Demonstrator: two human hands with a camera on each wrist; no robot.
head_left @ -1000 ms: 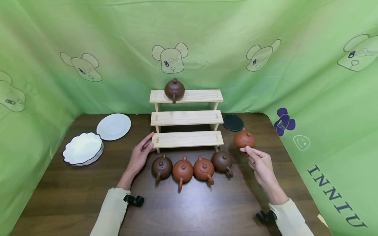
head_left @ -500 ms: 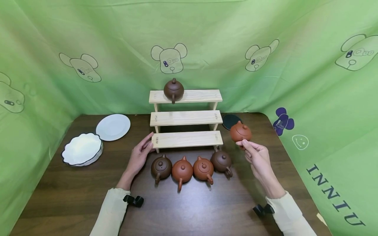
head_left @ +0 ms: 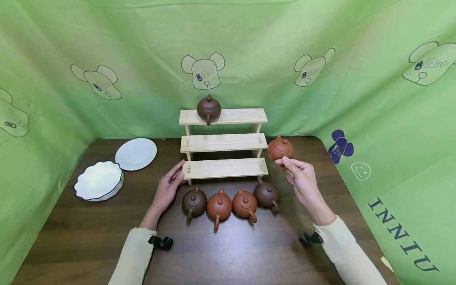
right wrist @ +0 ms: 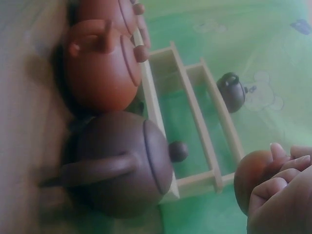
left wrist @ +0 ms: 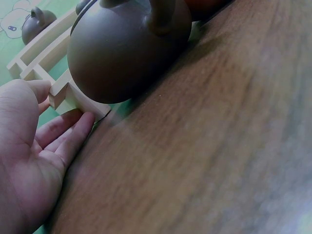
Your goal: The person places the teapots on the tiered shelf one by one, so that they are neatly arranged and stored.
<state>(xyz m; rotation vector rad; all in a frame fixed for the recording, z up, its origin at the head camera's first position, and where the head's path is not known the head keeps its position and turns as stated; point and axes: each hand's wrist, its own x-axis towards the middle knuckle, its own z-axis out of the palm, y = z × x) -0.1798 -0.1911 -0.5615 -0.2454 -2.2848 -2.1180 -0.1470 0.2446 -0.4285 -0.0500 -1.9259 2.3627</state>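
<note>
Thumb and fingers of my left hand (head_left: 166, 190) hold the left end of the lowest step of a three-tier wooden display stand (head_left: 224, 168). The left wrist view shows its fingers (left wrist: 73, 131) against the stand's side. On the right, my right hand (head_left: 303, 180) pinches the handle of a reddish-orange teapot (head_left: 280, 149), raised beside the stand's right end. Before the stand is a row: a dark brown teapot (head_left: 194, 202), an orange teapot (head_left: 219, 206), another orange teapot (head_left: 245, 204) and a second dark brown teapot (head_left: 266, 194). One more brown teapot (head_left: 209, 109) sits on the top tier, toward the left.
A white scalloped bowl (head_left: 99, 180) and a flat white plate (head_left: 136, 154) are on the table (head_left: 213, 257) at left. A dark round coaster (head_left: 270, 139) lies mostly hidden behind the raised teapot. Green curtain (head_left: 249, 35) surrounds the table's back and sides.
My right hand has carried the orange teapot up and leftward, from right of the coaster to beside the stand's middle tier. My left hand stays at the stand, and the other teapots keep their places.
</note>
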